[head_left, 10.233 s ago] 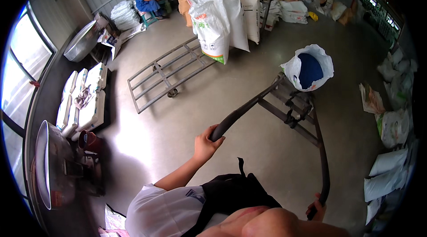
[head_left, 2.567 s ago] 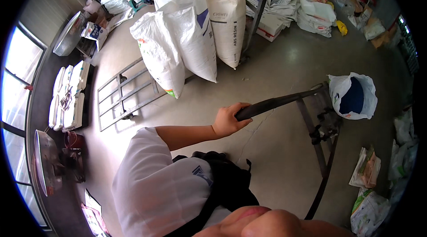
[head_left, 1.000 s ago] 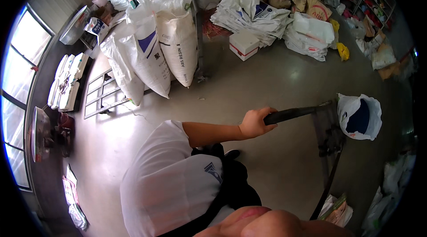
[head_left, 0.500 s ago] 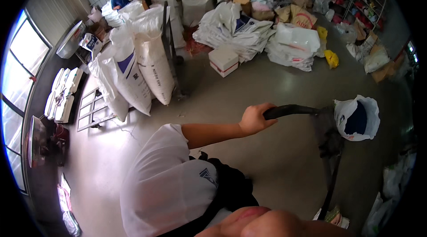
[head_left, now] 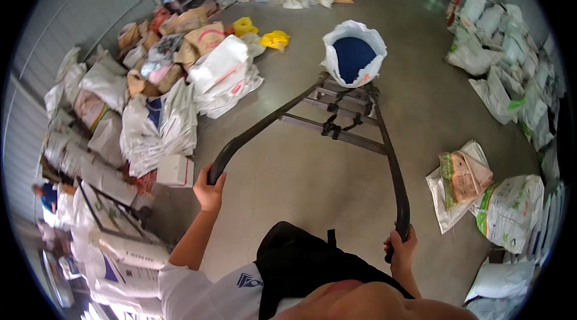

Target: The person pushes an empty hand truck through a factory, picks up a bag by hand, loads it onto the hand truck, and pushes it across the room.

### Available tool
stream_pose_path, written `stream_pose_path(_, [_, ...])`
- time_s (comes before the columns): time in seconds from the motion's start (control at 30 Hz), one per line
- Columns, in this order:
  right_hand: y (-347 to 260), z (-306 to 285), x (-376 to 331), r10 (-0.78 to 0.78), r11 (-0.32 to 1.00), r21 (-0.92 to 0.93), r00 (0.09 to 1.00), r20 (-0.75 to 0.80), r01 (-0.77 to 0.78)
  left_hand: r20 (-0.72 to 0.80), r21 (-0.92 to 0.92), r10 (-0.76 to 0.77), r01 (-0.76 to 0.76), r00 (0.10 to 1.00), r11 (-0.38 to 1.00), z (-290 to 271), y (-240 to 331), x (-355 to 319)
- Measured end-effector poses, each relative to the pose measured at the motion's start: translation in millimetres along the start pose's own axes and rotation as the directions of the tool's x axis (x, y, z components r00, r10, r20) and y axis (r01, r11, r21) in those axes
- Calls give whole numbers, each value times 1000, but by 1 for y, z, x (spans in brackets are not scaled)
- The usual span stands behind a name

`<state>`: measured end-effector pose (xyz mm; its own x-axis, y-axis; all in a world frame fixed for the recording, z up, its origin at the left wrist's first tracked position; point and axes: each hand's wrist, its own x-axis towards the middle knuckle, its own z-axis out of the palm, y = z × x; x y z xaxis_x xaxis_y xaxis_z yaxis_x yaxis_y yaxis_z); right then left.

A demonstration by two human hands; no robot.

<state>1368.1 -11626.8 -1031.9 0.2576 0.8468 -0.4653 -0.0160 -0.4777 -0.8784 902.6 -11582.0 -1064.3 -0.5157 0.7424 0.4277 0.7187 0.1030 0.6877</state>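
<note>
My left hand is closed around the end of the left handle of a dark metal hand truck. Its right handle is gripped near the end by my right hand. The truck leans back toward me, its rails narrowing toward the far end, with crossbars and a dark strap between them. An open white sack stands at that far end, its mouth rolled outward. Dark blue granules fill the sack's visible inside. The sack's base is hidden.
Stacked white sacks, a white box and a yellow bag lie left. Flattened sacks and a full white-green sack lie right, near piled bags. Another person is at the far left.
My view has swung to the right, so the hand truck and sack now appear straight ahead. The left hand stays on its handle; my right hand has come into view, gripping the other.
</note>
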Motion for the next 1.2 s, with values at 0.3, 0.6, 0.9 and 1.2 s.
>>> stream_pose_path(0.3, [-21,19,54,-28,1000,10,997,-78,29,48,-113,-83,88,995,990,56,11,61])
stream_pose_path(0.6, [-53,63,131,-45,989,-150,977,-207,14,199,-10,-121,125,973,992,124,-2,141])
stream_pose_path(0.9, [-104,79,236,-99,980,-195,945,-313,38,215,-76,-114,133,970,988,215,26,228])
stream_pose_path(1.2, [-159,83,342,-138,957,-286,936,-322,43,284,-51,-131,152,950,987,302,52,297])
